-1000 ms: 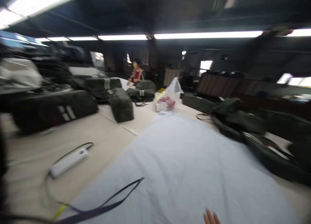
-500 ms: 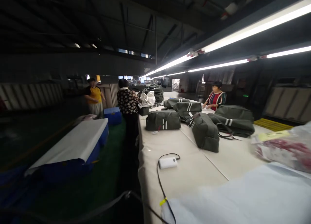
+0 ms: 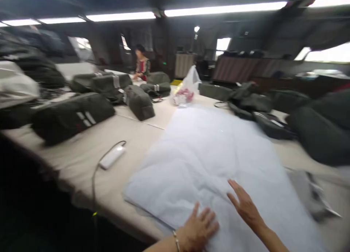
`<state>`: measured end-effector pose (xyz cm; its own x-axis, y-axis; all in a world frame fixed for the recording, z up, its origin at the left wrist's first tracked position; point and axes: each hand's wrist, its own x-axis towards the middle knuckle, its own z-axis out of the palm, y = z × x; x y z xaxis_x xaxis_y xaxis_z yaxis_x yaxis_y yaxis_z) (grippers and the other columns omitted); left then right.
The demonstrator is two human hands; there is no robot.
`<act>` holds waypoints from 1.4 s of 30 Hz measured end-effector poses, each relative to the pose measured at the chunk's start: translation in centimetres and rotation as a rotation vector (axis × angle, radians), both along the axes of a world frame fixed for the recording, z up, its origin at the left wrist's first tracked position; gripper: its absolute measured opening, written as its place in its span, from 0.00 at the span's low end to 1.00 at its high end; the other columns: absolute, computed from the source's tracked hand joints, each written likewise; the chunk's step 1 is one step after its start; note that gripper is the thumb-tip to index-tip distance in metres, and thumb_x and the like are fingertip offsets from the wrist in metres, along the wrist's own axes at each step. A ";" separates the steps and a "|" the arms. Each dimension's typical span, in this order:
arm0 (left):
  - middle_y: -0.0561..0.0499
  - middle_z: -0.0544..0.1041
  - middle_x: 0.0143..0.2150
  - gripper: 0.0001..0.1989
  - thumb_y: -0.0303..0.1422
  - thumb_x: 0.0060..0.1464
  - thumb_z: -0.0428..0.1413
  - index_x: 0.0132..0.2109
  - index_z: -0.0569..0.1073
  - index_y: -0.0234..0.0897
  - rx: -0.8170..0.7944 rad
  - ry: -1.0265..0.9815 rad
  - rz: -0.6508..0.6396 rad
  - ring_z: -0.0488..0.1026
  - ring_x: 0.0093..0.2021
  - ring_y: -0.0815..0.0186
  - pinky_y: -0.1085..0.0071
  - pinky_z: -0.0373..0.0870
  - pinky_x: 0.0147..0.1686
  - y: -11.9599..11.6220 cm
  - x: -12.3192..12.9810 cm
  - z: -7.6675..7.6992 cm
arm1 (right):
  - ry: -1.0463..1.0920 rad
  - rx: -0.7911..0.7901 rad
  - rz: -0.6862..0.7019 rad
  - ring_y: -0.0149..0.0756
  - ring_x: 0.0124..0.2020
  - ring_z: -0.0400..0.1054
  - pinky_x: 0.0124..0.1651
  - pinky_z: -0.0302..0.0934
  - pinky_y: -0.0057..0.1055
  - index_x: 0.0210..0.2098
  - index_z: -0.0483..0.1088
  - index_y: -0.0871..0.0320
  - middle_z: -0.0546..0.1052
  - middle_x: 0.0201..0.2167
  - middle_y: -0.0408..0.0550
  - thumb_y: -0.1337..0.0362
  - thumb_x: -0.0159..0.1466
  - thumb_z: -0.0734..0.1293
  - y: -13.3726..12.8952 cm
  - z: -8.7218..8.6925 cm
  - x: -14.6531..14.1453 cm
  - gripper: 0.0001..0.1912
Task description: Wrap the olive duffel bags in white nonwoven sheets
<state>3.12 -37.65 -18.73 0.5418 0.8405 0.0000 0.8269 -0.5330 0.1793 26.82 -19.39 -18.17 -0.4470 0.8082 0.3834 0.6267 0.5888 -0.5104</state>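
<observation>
A large white sheet (image 3: 213, 150) lies over the near part of the table, slightly wrinkled. My left hand (image 3: 198, 226), with a bracelet at the wrist, rests on the sheet near its front edge, fingers spread. To its right, my right hand (image 3: 244, 204) is over the sheet, fingers extended and thumb apart; whether it touches the sheet is unclear. Neither hand holds anything. Left of the sheet lies a white power bank (image 3: 112, 157) with a black cable.
Dark green bags (image 3: 73, 115) with white stripes stand at the left, more bags (image 3: 322, 124) at the right. Behind the sheet sits a clear plastic bag (image 3: 186, 91) with red contents. Across the table (image 3: 131, 135) is a person (image 3: 142, 64).
The view has swung right and down. Both my hands have come into view over the white sheet, and the bags on the right now show.
</observation>
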 end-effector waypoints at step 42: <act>0.52 0.74 0.38 0.12 0.18 0.54 0.50 0.37 0.68 0.41 0.187 -0.386 0.076 0.70 0.39 0.62 0.67 0.64 0.44 -1.2 4.9 -3.6 | 0.422 -0.368 -0.952 0.46 0.48 0.70 0.53 0.63 0.39 0.41 0.75 0.62 0.79 0.42 0.56 0.50 0.53 0.66 8.8 5.2 29.5 0.24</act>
<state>8.04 -38.86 -22.37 0.4087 0.8443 0.3465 0.7564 -0.5258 0.3891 56.34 -10.54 -12.96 0.5291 0.8482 0.0241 0.4772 -0.2739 -0.8350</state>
